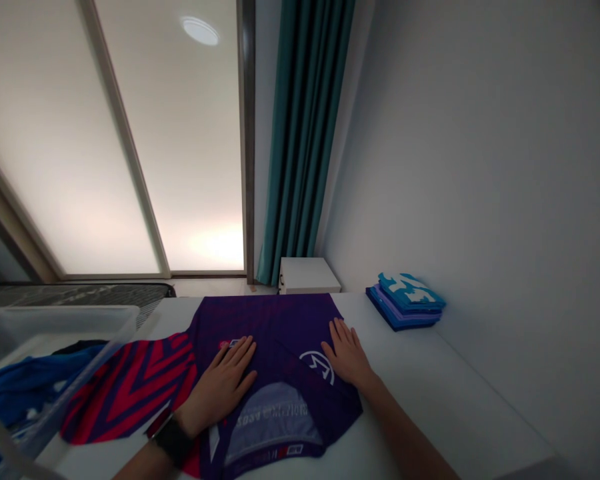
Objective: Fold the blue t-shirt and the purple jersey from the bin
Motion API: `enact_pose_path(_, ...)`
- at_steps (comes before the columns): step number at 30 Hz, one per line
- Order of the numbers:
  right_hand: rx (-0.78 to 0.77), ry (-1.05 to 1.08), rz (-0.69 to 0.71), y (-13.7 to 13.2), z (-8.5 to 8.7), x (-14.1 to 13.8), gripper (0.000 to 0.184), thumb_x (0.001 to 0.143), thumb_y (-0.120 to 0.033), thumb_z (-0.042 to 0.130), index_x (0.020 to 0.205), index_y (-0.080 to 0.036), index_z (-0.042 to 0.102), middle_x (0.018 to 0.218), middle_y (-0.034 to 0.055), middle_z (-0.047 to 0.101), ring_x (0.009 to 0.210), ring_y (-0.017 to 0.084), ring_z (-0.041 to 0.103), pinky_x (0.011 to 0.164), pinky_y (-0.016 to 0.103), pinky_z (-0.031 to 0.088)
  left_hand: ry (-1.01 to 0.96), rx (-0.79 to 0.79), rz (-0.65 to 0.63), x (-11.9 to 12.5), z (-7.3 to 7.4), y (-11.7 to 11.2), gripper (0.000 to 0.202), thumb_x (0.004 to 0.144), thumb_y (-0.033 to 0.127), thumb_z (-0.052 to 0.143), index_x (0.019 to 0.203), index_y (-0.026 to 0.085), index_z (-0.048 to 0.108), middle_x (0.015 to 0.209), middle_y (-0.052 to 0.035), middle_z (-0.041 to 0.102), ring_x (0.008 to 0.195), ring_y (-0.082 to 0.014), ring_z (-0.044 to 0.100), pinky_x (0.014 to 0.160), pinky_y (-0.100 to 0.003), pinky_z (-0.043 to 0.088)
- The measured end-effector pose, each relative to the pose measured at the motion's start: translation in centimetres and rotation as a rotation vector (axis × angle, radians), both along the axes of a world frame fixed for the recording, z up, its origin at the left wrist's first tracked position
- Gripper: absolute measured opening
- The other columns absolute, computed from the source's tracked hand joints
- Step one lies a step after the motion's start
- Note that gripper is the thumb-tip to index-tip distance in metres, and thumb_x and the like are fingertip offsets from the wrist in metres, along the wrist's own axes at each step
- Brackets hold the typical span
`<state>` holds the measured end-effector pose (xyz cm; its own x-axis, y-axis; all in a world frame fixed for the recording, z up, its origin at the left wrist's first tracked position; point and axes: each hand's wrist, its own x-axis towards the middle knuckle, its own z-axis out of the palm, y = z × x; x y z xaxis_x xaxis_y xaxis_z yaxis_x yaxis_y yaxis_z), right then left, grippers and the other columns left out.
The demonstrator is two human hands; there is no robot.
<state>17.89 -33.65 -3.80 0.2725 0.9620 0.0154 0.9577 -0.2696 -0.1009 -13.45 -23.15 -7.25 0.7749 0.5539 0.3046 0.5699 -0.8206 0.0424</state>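
A purple sports jersey (275, 327) lies spread on a white table top (430, 380), with a red-and-navy chevron sleeve (130, 387) stretching to the left. My left hand (220, 383) rests flat on the purple fabric, a black wristband (173, 440) on its wrist. My right hand (347, 353) presses flat on the jersey's right side, next to a white logo (317, 367). Neither hand holds anything. A grey-lilac panel with lettering (273, 420) shows near the bottom edge.
A folded stack of blue, purple and teal garments (405, 303) sits at the table's far right. A translucent plastic bin (55, 333) holding blue clothing stands at the left. Behind are a white cabinet (305, 275), a teal curtain (305, 133) and a wall on the right.
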Motion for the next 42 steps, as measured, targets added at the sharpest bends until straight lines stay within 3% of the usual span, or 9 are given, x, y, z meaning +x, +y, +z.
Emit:
enact_pose_path(6,0.026,0.038,0.150,-1.6,0.3,-1.1,0.073,0.097,-0.057,0.012,0.152,-0.009,0.023,0.159,0.0089,0.018,0.147,0.022,0.013,0.119,0.044,0.008,-0.002,-0.031,-0.002,0.0,0.1,0.0,0.057,0.099,0.050,0.031,0.149,0.023,0.035,0.153,-0.0051,0.036,0.140,-0.0238,0.035,0.115,-0.043,0.026)
enact_pose_path(17,0.010,0.056,0.165,-2.7,0.3,-1.9,0.068,0.099,-0.054,0.013,0.151,-0.012,0.026,0.158,0.0070,0.021,0.146,0.021,0.016,0.119,0.042,0.010,0.011,-0.045,0.007,0.1,0.4,-0.2,0.057,0.099,0.050,0.032,0.148,0.022,0.036,0.153,-0.0059,0.036,0.140,-0.0237,0.035,0.115,-0.043,0.025)
enact_pose_path(23,-0.007,0.032,0.178,-3.2,0.5,-2.7,0.067,0.098,-0.054,0.018,0.150,-0.013,0.029,0.157,0.0084,0.024,0.146,0.023,0.017,0.119,0.048,0.004,0.002,-0.062,0.004,0.1,0.9,-0.6,0.055,0.100,0.049,0.032,0.148,0.022,0.036,0.153,-0.0065,0.036,0.141,-0.0237,0.034,0.116,-0.044,0.025)
enact_pose_path(27,0.015,0.043,0.248,-2.1,1.3,-4.9,0.066,0.099,-0.052,0.017,0.150,-0.013,0.031,0.156,0.0100,0.027,0.146,0.024,0.018,0.119,0.047,0.002,-0.014,-0.070,-0.004,0.0,1.0,-0.7,0.056,0.100,0.049,0.031,0.149,0.023,0.034,0.154,-0.0070,0.035,0.141,-0.0238,0.034,0.116,-0.045,0.024)
enact_pose_path(33,0.009,0.112,0.388,1.7,2.2,-10.5,0.063,0.098,-0.046,0.023,0.150,-0.011,0.029,0.156,0.0114,0.026,0.145,0.024,0.019,0.119,0.045,0.009,-0.015,-0.080,-0.002,0.0,1.1,-0.9,0.056,0.100,0.048,0.031,0.149,0.021,0.035,0.153,-0.0080,0.036,0.141,-0.0239,0.033,0.116,-0.045,0.024)
enact_pose_path(37,0.027,0.137,0.388,3.3,1.5,-13.2,0.064,0.098,-0.046,0.022,0.151,-0.010,0.027,0.157,0.0112,0.025,0.146,0.024,0.018,0.118,0.045,0.011,-0.038,-0.088,0.005,-0.4,1.7,-0.6,0.055,0.098,0.046,0.036,0.148,0.021,0.035,0.152,-0.0078,0.040,0.140,-0.0232,0.035,0.115,-0.044,0.026)
enact_pose_path(42,0.030,0.130,0.363,3.2,0.1,-14.0,0.064,0.099,-0.047,0.018,0.150,-0.011,0.029,0.158,0.0097,0.023,0.146,0.023,0.016,0.119,0.045,0.010,-0.085,-0.102,0.080,-1.3,3.2,0.2,0.048,0.096,0.038,0.042,0.141,0.022,0.045,0.144,-0.0066,0.050,0.135,-0.0225,0.042,0.115,-0.045,0.029)
